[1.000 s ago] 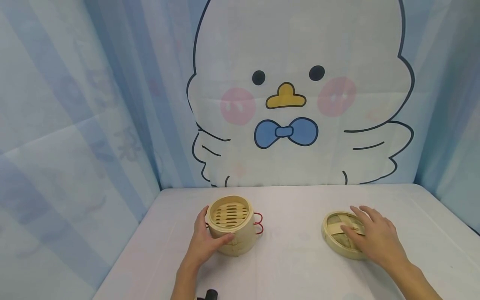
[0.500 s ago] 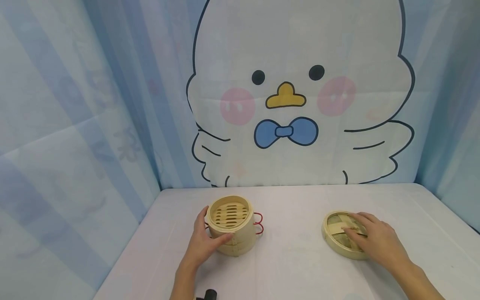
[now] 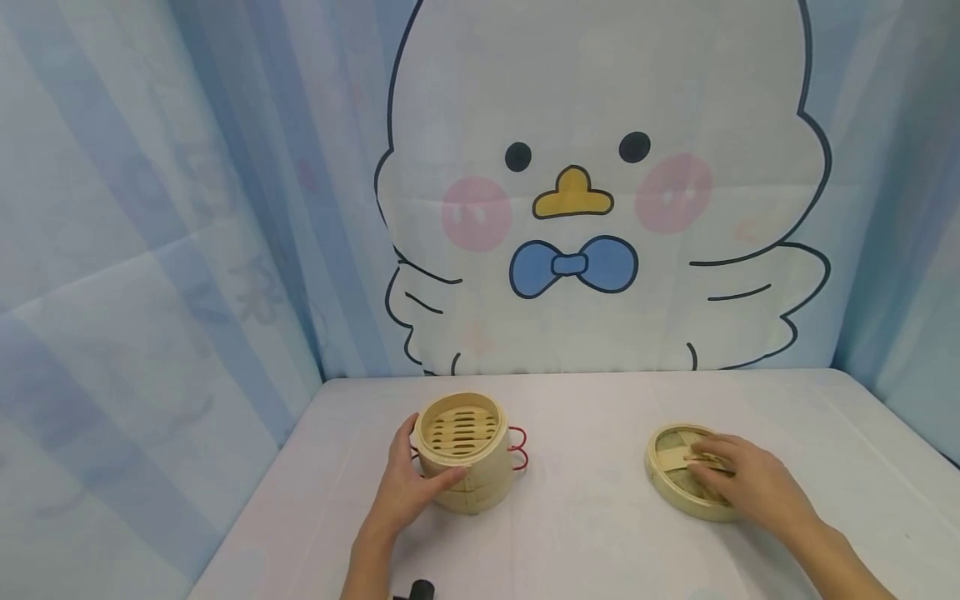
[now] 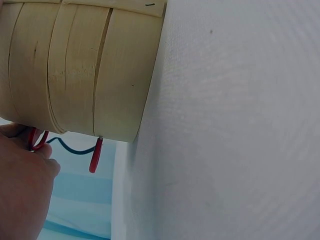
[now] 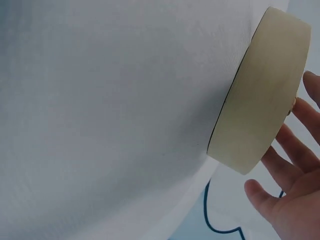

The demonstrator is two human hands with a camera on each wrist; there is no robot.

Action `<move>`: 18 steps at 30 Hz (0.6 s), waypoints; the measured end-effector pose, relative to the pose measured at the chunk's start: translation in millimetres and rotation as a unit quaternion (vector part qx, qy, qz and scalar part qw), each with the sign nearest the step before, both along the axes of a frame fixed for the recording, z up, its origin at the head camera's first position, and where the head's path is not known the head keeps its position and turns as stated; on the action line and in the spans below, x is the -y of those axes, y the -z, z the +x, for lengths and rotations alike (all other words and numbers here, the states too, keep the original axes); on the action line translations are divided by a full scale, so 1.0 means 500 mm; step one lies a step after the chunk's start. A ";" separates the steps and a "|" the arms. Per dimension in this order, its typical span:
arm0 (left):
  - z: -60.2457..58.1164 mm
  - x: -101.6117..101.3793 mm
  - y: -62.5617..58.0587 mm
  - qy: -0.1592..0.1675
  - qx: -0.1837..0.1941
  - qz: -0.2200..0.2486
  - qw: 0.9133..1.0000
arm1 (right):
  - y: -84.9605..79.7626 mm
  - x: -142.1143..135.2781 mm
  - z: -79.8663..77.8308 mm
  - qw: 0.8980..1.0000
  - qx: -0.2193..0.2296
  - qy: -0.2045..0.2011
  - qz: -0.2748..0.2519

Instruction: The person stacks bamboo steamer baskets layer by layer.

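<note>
The left hand point(image 3: 407, 485) clasps the steamer point(image 3: 486, 477) at left; the right hand point(image 3: 763, 487) bends over the lid point(image 3: 681, 493) at right, pinch unclear. Grasping it seems the step; the next move calls for a secure hold.

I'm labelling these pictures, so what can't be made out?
Head view: part of the lid, behind the right hand.
Head view: rest of the black object, below the bottom edge.
Left wrist view: part of the steamer, past the top edge.
Right wrist view: the lid's top, facing away.

Right hand point(image 3: 765, 485) partly hides lid point(image 3: 681, 482) (black object point(image 3: 422, 590) cropped, unidentifiable).
</note>
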State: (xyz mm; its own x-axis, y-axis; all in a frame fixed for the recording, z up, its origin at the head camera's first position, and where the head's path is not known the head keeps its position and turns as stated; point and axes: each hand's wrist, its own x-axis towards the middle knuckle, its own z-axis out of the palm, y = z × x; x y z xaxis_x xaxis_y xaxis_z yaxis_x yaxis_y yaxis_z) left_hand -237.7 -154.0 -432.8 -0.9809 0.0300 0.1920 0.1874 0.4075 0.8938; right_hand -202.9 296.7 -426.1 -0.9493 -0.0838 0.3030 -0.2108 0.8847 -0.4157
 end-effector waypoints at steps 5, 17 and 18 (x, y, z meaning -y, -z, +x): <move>-0.001 0.000 0.001 -0.002 0.001 0.000 1.000 | -0.001 -0.007 -0.003 1.000 0.008 0.006 -0.016; 0.002 -0.001 -0.003 -0.004 0.003 0.000 1.000 | -0.002 -0.020 -0.016 0.999 0.026 0.020 -0.032; 0.002 -0.001 -0.003 -0.004 0.003 -0.001 1.000 | -0.001 -0.021 -0.017 0.999 0.026 0.020 -0.033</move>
State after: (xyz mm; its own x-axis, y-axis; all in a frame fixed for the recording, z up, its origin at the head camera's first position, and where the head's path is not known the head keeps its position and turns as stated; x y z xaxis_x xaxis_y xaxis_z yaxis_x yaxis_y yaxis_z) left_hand -236.8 -153.6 -431.2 -0.9824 0.0228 0.1855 0.1784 0.4104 0.8943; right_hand -211.5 307.1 -425.4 -0.9659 -0.0273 0.2576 -0.1532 0.8621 -0.4830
